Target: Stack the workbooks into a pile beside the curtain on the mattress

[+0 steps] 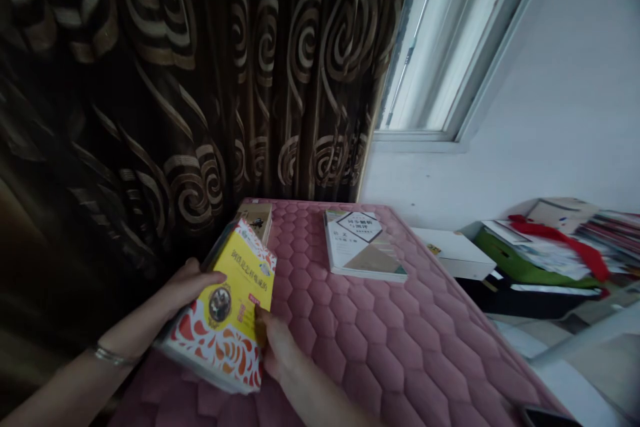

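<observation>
Over the pink quilted mattress [400, 340], near its left edge, your left hand [187, 287] grips the far side of a yellow book [227, 313], thumb on the cover. Your right hand [277, 343] clasps its near edge. Farther right lies a white workbook [363, 243], then a cluttered pile of papers [550, 247].

At the upper left of the frame I see a dark curtain [200, 80] with swirl patterns. At the upper right, pale daylight enters by a window [440, 40] in the white wall [565, 93].
</observation>
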Tool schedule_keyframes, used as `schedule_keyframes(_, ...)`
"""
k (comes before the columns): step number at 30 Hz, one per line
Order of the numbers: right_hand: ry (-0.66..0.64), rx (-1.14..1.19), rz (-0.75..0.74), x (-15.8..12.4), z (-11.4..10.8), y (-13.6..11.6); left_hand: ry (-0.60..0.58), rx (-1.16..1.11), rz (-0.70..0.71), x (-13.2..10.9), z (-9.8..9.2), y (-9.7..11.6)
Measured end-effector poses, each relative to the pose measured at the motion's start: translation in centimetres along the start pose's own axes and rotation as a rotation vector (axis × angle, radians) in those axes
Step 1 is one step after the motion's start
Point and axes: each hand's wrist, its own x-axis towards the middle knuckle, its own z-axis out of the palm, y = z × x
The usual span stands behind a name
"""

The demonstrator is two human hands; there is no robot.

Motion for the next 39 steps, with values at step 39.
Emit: schedule_keyframes(39,0.365,-0.951,-1.061,-6.9,-15.9,-12.3,-0.183,-0.396,0.594,-1.9,18.7,-6.8)
